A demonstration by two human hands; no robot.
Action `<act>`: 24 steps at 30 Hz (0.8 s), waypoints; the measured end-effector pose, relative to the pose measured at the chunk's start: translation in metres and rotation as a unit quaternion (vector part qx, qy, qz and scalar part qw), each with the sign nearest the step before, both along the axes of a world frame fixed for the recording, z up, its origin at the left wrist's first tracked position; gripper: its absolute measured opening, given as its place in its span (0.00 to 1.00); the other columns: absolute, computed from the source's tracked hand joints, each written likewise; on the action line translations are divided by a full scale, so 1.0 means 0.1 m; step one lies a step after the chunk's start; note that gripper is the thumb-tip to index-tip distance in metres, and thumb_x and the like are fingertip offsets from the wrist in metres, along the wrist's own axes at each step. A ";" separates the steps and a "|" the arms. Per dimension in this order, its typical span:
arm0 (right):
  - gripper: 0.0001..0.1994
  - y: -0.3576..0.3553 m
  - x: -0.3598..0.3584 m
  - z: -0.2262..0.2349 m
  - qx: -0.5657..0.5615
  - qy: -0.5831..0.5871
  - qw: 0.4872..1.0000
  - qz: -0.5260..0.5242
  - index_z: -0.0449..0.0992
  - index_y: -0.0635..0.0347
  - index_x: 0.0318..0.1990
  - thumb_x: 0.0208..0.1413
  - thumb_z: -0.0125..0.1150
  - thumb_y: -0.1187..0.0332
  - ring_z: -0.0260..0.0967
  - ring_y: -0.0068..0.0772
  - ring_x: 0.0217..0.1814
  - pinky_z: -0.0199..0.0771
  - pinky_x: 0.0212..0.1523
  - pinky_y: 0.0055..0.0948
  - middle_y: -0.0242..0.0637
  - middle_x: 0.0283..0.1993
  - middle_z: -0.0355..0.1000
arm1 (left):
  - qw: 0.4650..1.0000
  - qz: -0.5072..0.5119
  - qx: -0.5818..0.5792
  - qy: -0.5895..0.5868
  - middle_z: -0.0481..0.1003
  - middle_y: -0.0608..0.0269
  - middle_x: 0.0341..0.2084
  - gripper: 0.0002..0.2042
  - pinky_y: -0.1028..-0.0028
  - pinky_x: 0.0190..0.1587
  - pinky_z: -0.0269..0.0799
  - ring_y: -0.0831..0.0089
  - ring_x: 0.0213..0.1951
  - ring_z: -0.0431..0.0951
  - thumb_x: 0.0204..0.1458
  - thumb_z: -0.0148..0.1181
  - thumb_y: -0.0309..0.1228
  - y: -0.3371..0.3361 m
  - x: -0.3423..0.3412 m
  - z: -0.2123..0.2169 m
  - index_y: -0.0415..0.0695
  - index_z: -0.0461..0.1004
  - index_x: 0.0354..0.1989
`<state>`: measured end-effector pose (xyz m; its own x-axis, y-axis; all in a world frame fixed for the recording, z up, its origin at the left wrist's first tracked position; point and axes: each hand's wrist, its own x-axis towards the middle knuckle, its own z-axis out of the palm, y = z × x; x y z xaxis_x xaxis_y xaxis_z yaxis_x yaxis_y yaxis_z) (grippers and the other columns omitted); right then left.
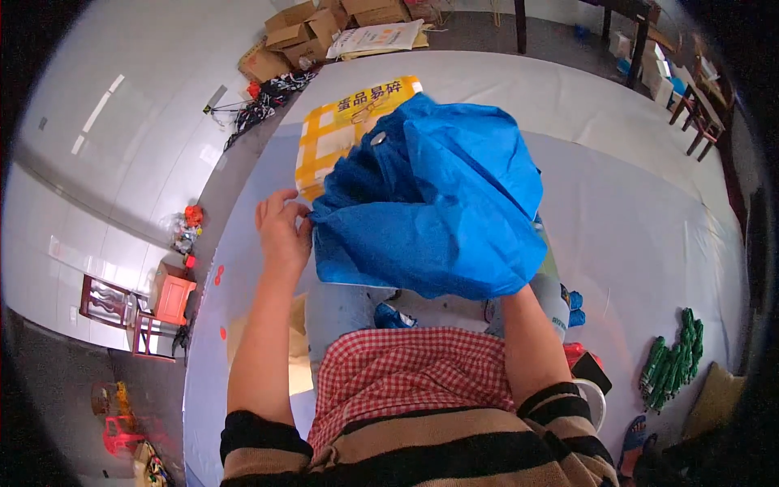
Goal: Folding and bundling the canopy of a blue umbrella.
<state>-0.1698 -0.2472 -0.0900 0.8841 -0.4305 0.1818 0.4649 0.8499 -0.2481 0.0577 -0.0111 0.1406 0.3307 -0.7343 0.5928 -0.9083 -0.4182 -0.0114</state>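
Observation:
A large piece of thin blue fabric point(454, 203), bunched like a bag or cover, is held up before me. It has dark gathered folds on its left side and a small round silver button near its top edge. My left hand point(284, 227) pinches its left edge between thumb and fingers. My right forearm point(531, 341) reaches up under the fabric, which hides my right hand. Just behind it stands a white box point(324, 146) wrapped in yellow printed tape, partly covered by the fabric.
A pale sheet point(633, 219) covers the surface around me. Green bundles point(673, 357) and a dark phone point(591, 372) lie to the right. Cardboard boxes point(296, 32) and a flat white sack point(377, 39) sit at the back. An orange-red stool point(173, 294) stands at the left.

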 end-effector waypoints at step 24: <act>0.29 0.22 0.16 0.84 -0.709 0.256 0.573 -0.320 0.61 0.56 0.60 0.51 0.62 0.61 0.57 0.41 0.64 0.58 0.62 0.40 0.44 0.61 0.61 | 0.936 -0.086 -0.097 0.328 0.75 0.52 0.32 0.15 0.69 0.37 0.69 0.63 0.34 0.76 0.51 0.59 0.34 -0.52 -1.02 0.72 0.40 0.70 0.45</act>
